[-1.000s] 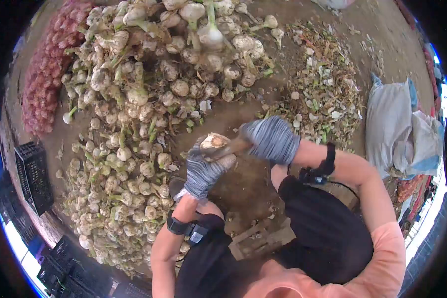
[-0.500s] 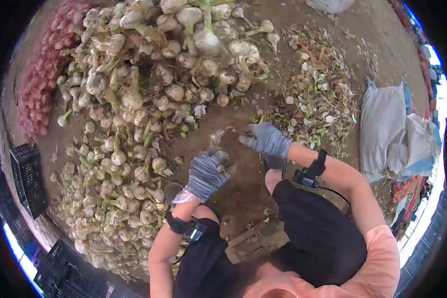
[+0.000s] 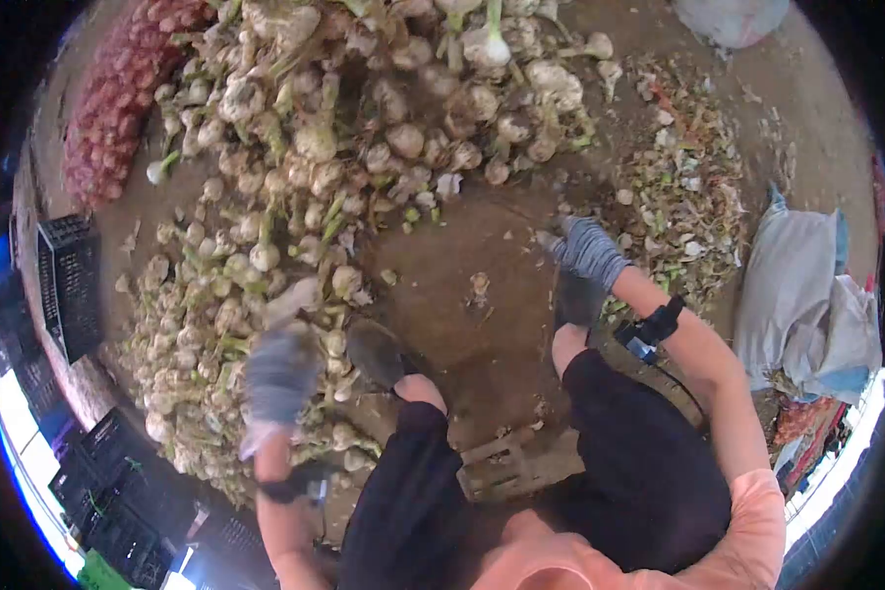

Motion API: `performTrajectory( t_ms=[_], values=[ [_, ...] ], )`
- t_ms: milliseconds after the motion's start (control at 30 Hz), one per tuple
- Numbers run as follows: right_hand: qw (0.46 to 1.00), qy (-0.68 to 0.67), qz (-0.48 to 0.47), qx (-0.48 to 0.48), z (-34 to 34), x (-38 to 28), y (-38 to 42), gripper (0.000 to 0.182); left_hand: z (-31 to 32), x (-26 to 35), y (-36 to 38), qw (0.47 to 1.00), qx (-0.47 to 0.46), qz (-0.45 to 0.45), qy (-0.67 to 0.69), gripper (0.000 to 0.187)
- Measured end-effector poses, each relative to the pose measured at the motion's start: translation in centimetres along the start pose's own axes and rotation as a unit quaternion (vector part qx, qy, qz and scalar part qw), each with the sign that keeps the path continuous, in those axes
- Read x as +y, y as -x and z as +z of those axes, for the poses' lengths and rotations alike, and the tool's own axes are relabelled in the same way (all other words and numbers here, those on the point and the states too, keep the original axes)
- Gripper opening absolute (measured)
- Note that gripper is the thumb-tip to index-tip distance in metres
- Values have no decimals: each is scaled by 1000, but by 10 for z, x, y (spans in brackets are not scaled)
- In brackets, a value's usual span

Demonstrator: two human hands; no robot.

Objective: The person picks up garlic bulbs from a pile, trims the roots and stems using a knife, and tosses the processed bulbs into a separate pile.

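My left hand [image 3: 281, 379], in a striped grey glove, is smeared by motion over the lower part of the garlic pile [image 3: 197, 324]. A pale blurred shape shows just beyond its fingers; whether the hand holds it cannot be made out. My right hand [image 3: 590, 252], gloved too, is above my right shoe, beside the heap of trimmings [image 3: 693, 197]. Its fingers point left and look pressed together, and what they hold, if anything, is too small to name. On the brown ground between my feet lies a small scrap [image 3: 479, 287].
Red net sacks of garlic [image 3: 118, 108] lie at the upper left, with a black crate [image 3: 69, 285] below them. White sacks [image 3: 792, 285] lie on the right, another [image 3: 733, 18] at the top. A low wooden seat [image 3: 511, 467] is under me.
My left hand has swung left and down from the ground between my feet to the garlic pile. My right hand has shifted right and slightly up. The view has shifted too.
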State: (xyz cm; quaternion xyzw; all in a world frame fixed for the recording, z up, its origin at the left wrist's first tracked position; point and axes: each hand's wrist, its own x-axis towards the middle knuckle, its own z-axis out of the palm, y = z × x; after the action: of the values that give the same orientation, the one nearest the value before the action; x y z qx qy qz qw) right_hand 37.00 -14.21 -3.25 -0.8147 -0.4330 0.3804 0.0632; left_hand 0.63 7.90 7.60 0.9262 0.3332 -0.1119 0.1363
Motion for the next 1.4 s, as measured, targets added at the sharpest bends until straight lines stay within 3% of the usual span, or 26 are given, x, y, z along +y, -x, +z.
performTrajectory(
  t_ms=[33, 67, 100, 167, 200, 267, 333, 367, 467, 533, 567, 633, 667, 733, 833, 867, 1000, 1033, 1100, 1167, 1233, 1300, 1367, 1400],
  values=[
    [1000, -8, -4, 18, 4, 1, -1, 47, -13, -47, 25, 962, -139, -191, -138, 31],
    [999, -19, 3, 25, 9, 2, -2, 46, -44, -68, 50, 936, -85, -299, -167, 37],
    [999, -23, -1, 23, 12, 1, -1, 46, -75, -83, 54, 857, -163, -449, -196, 37],
    [999, -32, -16, 27, 15, -1, 3, 46, -91, -85, 94, 848, 89, -406, -328, 36],
    [1000, -4, 3, -4, 16, -1, 1, 45, -81, -125, 101, 876, 27, -426, -224, 37],
    [1000, -31, -3, -2, 11, -10, 1, 45, -63, -54, 64, 949, 70, -307, 0, 38],
    [998, -60, -2, 11, 11, -19, 3, 44, -19, -11, 23, 951, -38, -270, 144, 29],
    [998, -60, -6, 12, 12, -19, 3, 44, -1, 12, 3, 983, -2, -164, 79, 30],
    [999, -47, -21, 15, 14, -20, 6, 47, 42, 63, -49, 989, -24, -100, 110, 53],
    [999, -36, -6, -5, 9, -28, 8, 47, 70, 72, -78, 992, 46, -79, 85, 70],
    [999, -28, 9, -21, 6, -30, 8, 48, 82, 69, -95, 992, 47, -79, 88, 70],
    [999, -39, -2, 5, 15, -23, 5, 47, 95, 66, -127, 979, -3, -202, 34, 80],
    [998, -53, -13, 28, 20, -21, 6, 47, 92, 70, -136, 979, -3, -200, 35, 80],
    [998, -59, -16, 19, 21, -23, 4, 47, 79, 81, -150, 953, -56, -289, 74, 84],
    [996, -71, -36, 28, 21, -29, 3, 47, 86, 83, -138, 951, 2, -280, 130, 87],
    [997, -59, -39, 26, 30, -24, 0, 46, 108, 76, -129, 962, 110, -225, 111, 89],
    [997, -70, -32, 15, 19, -35, 9, 46, 138, 74, -94, 953, 169, -210, 135, 90],
    [997, -75, -25, 7, 19, -34, 9, 47, 143, 70, -89, 954, 168, -208, 135, 90],
    [998, -56, -25, 16, 27, -25, 4, 47, 124, 71, -86, 942, 45, -235, 236, 89],
    [999, -36, -25, 19, 29, -23, 7, 48, 116, 77, -92, 945, 30, -271, 179, 86],
    [997, -81, -5, 0, 18, -32, 7, 41, 113, 74, -105, 975, 91, -174, 102, 82],
    [998, -66, -9, 6, 25, -27, 5, 45, 115, 82, -115, 981, 59, -164, 86, 80],
    [999, -50, -14, 14, 27, -23, 2, 50, 117, 87, -123, 982, -29, -177, 50, 80],
    [997, -66, -25, 22, 27, -25, 3, 49, 125, 80, -126, 981, 104, -119, 108, 75]
  ],
)
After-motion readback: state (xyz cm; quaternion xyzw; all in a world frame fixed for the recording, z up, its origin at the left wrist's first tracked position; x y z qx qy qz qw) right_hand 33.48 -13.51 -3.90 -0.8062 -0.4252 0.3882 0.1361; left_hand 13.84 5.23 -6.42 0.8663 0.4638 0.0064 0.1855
